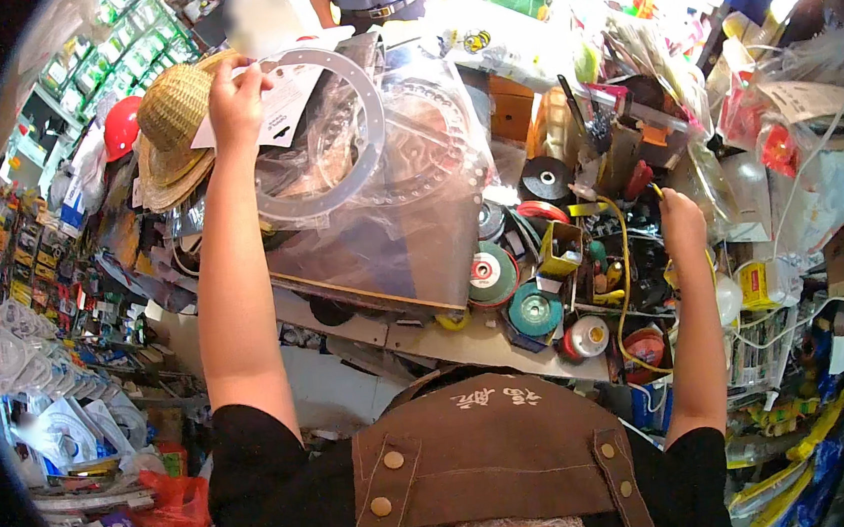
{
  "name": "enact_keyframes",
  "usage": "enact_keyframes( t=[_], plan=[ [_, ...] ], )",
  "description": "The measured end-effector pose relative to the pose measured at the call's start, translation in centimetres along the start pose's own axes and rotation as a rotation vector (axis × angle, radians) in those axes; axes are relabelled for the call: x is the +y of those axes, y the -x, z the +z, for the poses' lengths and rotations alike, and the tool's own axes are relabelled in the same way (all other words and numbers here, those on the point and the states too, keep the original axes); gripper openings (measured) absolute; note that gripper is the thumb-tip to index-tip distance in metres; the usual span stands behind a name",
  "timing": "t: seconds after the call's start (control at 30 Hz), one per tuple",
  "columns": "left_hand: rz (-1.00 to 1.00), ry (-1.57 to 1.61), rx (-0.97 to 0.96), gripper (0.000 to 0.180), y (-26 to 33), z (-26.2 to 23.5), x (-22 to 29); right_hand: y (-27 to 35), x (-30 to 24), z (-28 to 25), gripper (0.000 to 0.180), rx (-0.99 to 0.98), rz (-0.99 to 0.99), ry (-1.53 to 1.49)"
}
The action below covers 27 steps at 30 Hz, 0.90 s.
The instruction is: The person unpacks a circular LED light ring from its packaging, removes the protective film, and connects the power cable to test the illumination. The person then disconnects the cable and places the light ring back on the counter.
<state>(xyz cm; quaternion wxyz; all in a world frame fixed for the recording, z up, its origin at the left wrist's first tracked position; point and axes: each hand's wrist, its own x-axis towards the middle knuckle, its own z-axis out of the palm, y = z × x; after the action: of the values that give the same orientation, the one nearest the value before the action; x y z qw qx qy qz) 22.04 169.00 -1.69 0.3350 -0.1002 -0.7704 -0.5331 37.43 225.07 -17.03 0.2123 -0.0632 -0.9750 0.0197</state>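
Clear plastic packaging with a grey ring [330,131] inside is what we've got pinched in our left hand [235,104], held up just beside a straw hat [174,125]. Our right hand [681,221] is closed around a yellow cord [624,276] over on the far side, above a messy table [429,341] piled with grinding discs [493,275].

straw hat [172,125]: 1 | red helmet [121,126]: 1 | hands: 2
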Motion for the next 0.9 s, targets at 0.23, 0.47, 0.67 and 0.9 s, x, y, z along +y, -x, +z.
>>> enact_keyframes(
  t=[0.23, 0.47, 0.67, 0.9],
  plan=[
    [-0.184, -0.026, 0.049, 0.018, -3.1, 2.7, -6.7, 1.3, -4.2, -8.3, 0.022, 0.273, -0.019, -0.593],
    [-0.03, 0.151, -0.173, 0.022, -2.3, 0.3, -13.6, 4.5, -10.2, -15.8, 0.021, 0.196, -0.173, -0.772],
    [0.327, -0.205, -0.169, 0.029, 6.7, 3.0, 0.9, 6.3, -13.4, -13.3, 0.025, 0.011, -0.441, -0.775],
    [0.295, -0.009, -1.177, 0.03, 23.4, 4.4, 8.0, 7.6, -15.1, -9.1, 0.023, -0.226, -0.453, -0.879]
  ],
)
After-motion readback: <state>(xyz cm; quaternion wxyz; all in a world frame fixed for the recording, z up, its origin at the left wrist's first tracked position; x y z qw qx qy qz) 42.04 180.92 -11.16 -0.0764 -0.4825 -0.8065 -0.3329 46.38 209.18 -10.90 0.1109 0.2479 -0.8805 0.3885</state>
